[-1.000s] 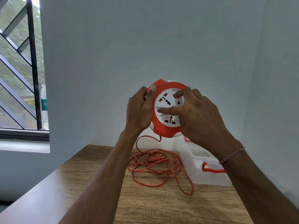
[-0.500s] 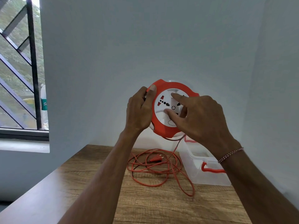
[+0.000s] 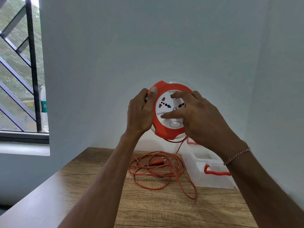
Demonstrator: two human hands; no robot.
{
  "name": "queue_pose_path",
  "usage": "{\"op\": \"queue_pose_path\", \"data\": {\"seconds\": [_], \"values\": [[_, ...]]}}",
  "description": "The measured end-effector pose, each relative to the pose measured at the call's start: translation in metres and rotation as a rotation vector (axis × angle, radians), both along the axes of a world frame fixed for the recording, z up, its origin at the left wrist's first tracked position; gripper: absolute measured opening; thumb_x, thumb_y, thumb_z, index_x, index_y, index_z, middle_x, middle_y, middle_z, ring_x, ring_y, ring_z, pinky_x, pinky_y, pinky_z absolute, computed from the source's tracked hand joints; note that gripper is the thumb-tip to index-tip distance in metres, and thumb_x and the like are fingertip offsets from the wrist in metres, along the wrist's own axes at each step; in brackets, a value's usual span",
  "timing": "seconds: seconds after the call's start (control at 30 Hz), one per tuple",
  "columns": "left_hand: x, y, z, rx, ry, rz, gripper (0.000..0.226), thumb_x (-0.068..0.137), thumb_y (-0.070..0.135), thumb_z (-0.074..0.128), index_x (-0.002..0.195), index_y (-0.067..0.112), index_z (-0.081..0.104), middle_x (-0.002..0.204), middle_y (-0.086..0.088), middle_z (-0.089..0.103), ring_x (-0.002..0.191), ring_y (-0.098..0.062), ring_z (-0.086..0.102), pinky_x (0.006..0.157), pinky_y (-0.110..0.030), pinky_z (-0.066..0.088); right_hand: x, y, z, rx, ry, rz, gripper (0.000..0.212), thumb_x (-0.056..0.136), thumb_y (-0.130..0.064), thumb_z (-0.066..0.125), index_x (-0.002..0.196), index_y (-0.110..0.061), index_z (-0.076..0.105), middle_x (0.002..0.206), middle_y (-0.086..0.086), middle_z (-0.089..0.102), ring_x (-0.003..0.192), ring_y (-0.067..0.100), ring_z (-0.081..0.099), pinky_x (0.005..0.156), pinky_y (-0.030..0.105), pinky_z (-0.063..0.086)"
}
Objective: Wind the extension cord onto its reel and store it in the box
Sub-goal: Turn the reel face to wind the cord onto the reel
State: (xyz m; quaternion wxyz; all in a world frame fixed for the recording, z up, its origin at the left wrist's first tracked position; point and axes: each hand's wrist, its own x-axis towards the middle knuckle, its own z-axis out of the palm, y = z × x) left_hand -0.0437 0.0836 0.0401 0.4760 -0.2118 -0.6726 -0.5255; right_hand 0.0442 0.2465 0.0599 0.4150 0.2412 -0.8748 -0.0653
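Observation:
I hold a round orange reel [image 3: 166, 132] with a white socket face upright above the table. My left hand [image 3: 141, 112] grips its left rim, thumb on the front edge. My right hand [image 3: 199, 119] rests on the white face, fingers spread over the sockets. From the reel's bottom an orange cord [image 3: 162, 171] drops to the wooden table [image 3: 164, 209] and lies there in loose loops with its plug [image 3: 158, 162] among them. A clear plastic box [image 3: 212, 180] with orange handles stands open at the right, partly behind my right wrist.
White walls close in behind and on the right. A barred window [image 3: 19, 71] is at the left, with a bottle [image 3: 43, 109] on its sill. The table's left edge runs diagonally toward me.
My right hand's fingers have shifted around the white face, which has turned. The cord now hangs from the reel's lower right, and the loops on the table have tightened slightly.

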Motion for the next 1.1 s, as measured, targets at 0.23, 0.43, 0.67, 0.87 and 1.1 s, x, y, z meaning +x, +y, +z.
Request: {"op": "queue_pose_path", "data": {"seconds": [0.23,0.43,0.67,0.87,1.1], "values": [[0.001,0.001,-0.001,-0.012,0.003,-0.006,0.042,0.097,0.054,0.039,0.092,0.020,0.063,0.079,0.019,0.070,0.068,-0.006,0.070,0.059,-0.021,0.059,0.000,0.002,-0.003,-0.019,0.078,-0.035,0.056,0.070,-0.032,0.081,0.122,-0.041,0.061,0.132,0.009,0.053,0.113,0.031,0.050,0.085,0.043,0.049],[0.004,0.002,0.000,-0.001,0.009,0.000,0.049,0.098,0.053,0.039,0.092,0.011,0.063,0.075,0.002,0.070,0.064,-0.012,0.069,0.062,-0.037,0.061,-0.008,0.003,-0.011,-0.127,0.150,-0.042,0.054,0.077,-0.044,0.071,0.129,-0.040,0.054,0.119,0.011,0.061,0.101,0.029,0.060,0.080,0.039,0.053],[0.005,0.002,0.000,-0.017,-0.009,0.015,0.051,0.097,0.054,0.038,0.091,0.009,0.063,0.075,0.000,0.070,0.064,-0.018,0.068,0.064,-0.047,0.060,-0.010,0.002,-0.008,-0.224,0.173,-0.048,0.065,0.079,-0.070,0.050,0.132,-0.032,0.054,0.111,0.008,0.071,0.092,0.028,0.069,0.077,0.039,0.055],[0.004,0.000,0.001,0.007,-0.002,-0.007,0.048,0.098,0.052,0.038,0.087,0.012,0.062,0.071,0.005,0.067,0.063,-0.016,0.067,0.063,-0.045,0.060,-0.004,0.004,-0.002,-0.191,0.193,0.041,0.049,0.083,-0.054,0.060,0.122,-0.024,0.063,0.104,0.007,0.072,0.089,0.026,0.066,0.073,0.035,0.053],[0.004,0.000,0.002,0.003,0.003,-0.004,0.046,0.099,0.049,0.038,0.091,0.011,0.064,0.074,0.007,0.069,0.065,-0.015,0.068,0.065,-0.042,0.061,0.002,0.003,-0.001,0.009,0.048,0.024,0.046,0.067,-0.026,0.084,0.110,-0.031,0.070,0.138,0.007,0.053,0.124,0.032,0.047,0.089,0.049,0.050]]}}
